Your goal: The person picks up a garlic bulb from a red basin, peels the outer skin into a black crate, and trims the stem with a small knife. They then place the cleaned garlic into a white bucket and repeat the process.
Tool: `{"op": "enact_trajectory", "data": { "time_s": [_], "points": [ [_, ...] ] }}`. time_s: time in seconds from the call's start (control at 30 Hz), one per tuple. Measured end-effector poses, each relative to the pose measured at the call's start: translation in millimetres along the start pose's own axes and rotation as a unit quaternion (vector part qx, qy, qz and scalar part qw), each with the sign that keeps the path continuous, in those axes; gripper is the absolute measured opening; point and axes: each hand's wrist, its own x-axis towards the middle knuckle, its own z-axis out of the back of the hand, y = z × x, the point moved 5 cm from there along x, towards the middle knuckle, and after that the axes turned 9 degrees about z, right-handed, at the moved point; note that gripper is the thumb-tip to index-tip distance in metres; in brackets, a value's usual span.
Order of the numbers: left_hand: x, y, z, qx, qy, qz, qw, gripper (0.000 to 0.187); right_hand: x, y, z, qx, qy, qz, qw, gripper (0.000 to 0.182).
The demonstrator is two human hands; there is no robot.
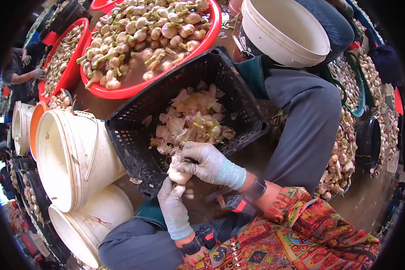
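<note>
Both my hands wear pale grey work gloves and meet over the near edge of a black plastic crate (135,148). My left hand (173,209) is closed round the stem end of a white garlic bulb (179,175), holding it from below. From above, my right hand (207,164) has its fingers pressed together at the bulb's upper side, against its skin and roots. Just beyond the fingers, a heap of papery garlic peelings (191,119) lies in the crate.
A red tub (218,22) of garlic bulbs in water stands beyond the crate. White buckets (54,162) are at the left, another bucket (283,33) at the upper right. Garlic heaps (342,157) lie at the right. A person's gloved hands (36,72) show at the far left.
</note>
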Motion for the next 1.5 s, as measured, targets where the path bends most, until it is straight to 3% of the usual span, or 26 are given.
{"op": "enact_trajectory", "data": {
  "time_s": [0.1,0.17,0.2,0.23,0.3,0.33,0.43,0.53,0.63,0.7,0.73,0.83,0.87,0.93,1.0,1.07,1.1,1.17,1.23,1.27,1.3,1.37,1.4,1.43,1.5],
  "points": [
    [2.2,1.2,0.5,-0.060,0.070,-0.014,0.996,0.039,1.2,-7.6,6.2,-0.031,-0.023,-0.041,0.998,0.028],
    [8.2,3.0,-3.3,-0.095,0.096,-0.011,0.991,0.039,-2.5,-46.5,16.1,0.017,-0.149,-0.220,0.964,0.026],
    [6.6,-1.1,-4.2,-0.124,0.104,-0.027,0.986,0.039,-2.5,-65.4,18.3,0.138,-0.236,-0.216,0.937,0.027],
    [2.4,-5.7,-6.4,-0.153,0.112,-0.041,0.981,0.039,-1.4,-69.5,23.8,0.207,-0.248,-0.245,0.914,0.027],
    [5.0,-6.8,-4.7,-0.173,0.112,-0.073,0.976,0.037,0.9,-40.7,32.6,0.237,-0.244,-0.216,0.915,0.028],
    [4.9,-6.9,-4.2,-0.171,0.105,-0.075,0.977,0.037,-0.1,-45.1,37.0,0.087,-0.234,-0.161,0.955,0.031],
    [0.5,-10.0,1.1,-0.256,0.099,-0.051,0.960,0.037,-0.3,-40.2,39.2,-0.132,-0.158,-0.103,0.973,0.032],
    [-6.5,-44.6,26.3,-0.330,0.093,-0.103,0.934,0.038,-6.7,-41.4,35.4,-0.188,-0.107,-0.178,0.960,0.027],
    [-13.4,-127.2,70.7,-0.467,0.129,-0.240,0.841,0.039,-6.4,-26.9,27.4,-0.294,-0.087,-0.088,0.948,0.026],
    [-24.1,-182.3,80.2,-0.472,0.178,-0.299,0.810,0.041,-5.2,-21.4,26.2,-0.294,-0.101,-0.075,0.948,0.024],
    [-12.3,-196.5,73.7,-0.466,0.189,-0.297,0.812,0.041,-1.1,-14.9,28.9,-0.284,-0.068,-0.136,0.947,0.019],
    [48.4,-233.1,32.0,-0.197,0.073,-0.328,0.921,0.044,0.3,-28.2,28.9,-0.196,-0.093,-0.073,0.973,0.017],
    [67.1,-245.1,-4.2,-0.078,0.039,-0.279,0.956,0.043,-0.8,-33.0,27.4,-0.188,-0.090,-0.094,0.974,0.018],
    [133.8,-252.7,-48.6,0.133,0.028,-0.196,0.971,0.042,-2.2,-35.1,29.0,-0.136,-0.081,-0.143,0.977,0.023],
    [209.8,-246.9,-69.6,0.320,0.024,-0.128,0.939,0.044,-2.7,-45.4,31.6,-0.101,-0.075,-0.179,0.976,0.026],
    [288.7,-232.9,-72.5,0.526,0.023,-0.118,0.842,0.064,1.7,-40.8,41.3,-0.083,-0.054,-0.228,0.969,0.028],
    [319.4,-218.3,-68.4,0.548,0.027,-0.102,0.830,0.074,4.9,-40.5,43.6,-0.081,-0.051,-0.239,0.966,0.028],
    [339.4,-204.3,-82.4,0.690,-0.008,-0.026,0.723,0.077,13.2,-37.1,51.9,-0.085,-0.051,-0.230,0.968,0.025],
    [342.3,-202.0,-94.3,0.611,0.097,-0.044,0.784,0.075,16.5,-30.5,54.6,-0.069,-0.086,-0.183,0.977,0.024],
    [359.0,-197.3,-84.8,0.633,0.086,-0.066,0.766,0.067,15.3,-32.1,54.5,-0.052,-0.082,-0.218,0.971,0.024],
    [328.5,-215.4,-99.2,0.674,0.039,-0.101,0.731,0.062,15.0,-35.1,55.2,-0.036,-0.074,-0.247,0.966,0.024],
    [289.4,-231.9,-106.5,0.627,0.056,-0.112,0.769,0.063,20.2,-24.5,60.9,-0.040,-0.121,-0.151,0.980,0.029],
    [273.7,-233.8,-105.2,0.597,0.043,-0.157,0.786,0.059,16.7,-26.7,63.8,-0.018,-0.132,-0.158,0.978,0.032],
    [248.9,-231.8,-103.8,0.538,0.028,-0.216,0.814,0.047,12.8,-25.1,65.6,0.000,-0.145,-0.169,0.975,0.036],
    [196.0,-209.2,-101.1,0.341,0.084,-0.208,0.913,0.037,13.3,-10.1,73.5,0.019,-0.132,-0.234,0.963,0.042]
  ]
}}
